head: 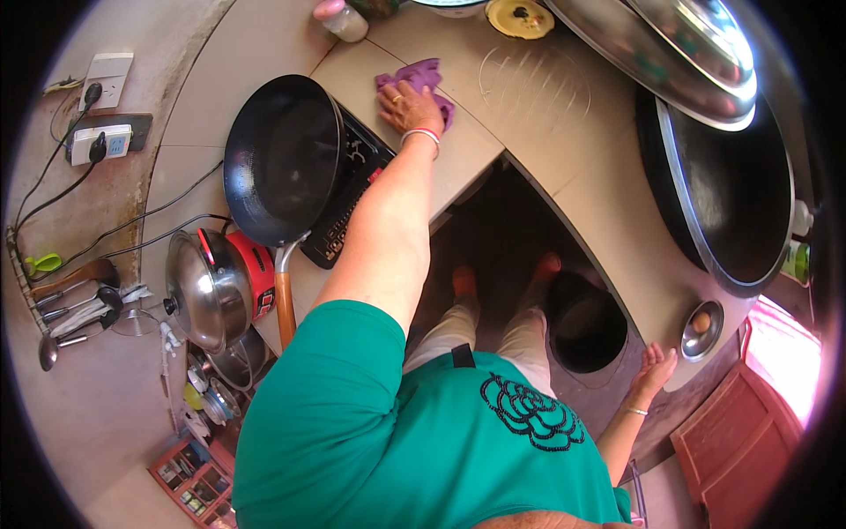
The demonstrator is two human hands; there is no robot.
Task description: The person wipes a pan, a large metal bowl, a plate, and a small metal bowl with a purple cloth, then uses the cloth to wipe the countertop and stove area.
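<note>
My left hand, with a ring and a bracelet, lies palm down on a crumpled purple cloth, holding it against the tiled countertop. Beside that arm a black frying pan with a wooden handle rests on a black induction cooker. At the lower right, my right hand is held with its fingers apart and nothing in it, near the counter's edge. Just beyond it stands a small metal bowl with a brown egg inside. Wet streaks mark the counter right of the cloth.
A large black wok sits at the right, partly under big metal lids. At the back are a jar and a yellow enamel lid. A lidded steel pot and power cords lie left. A black bucket stands below.
</note>
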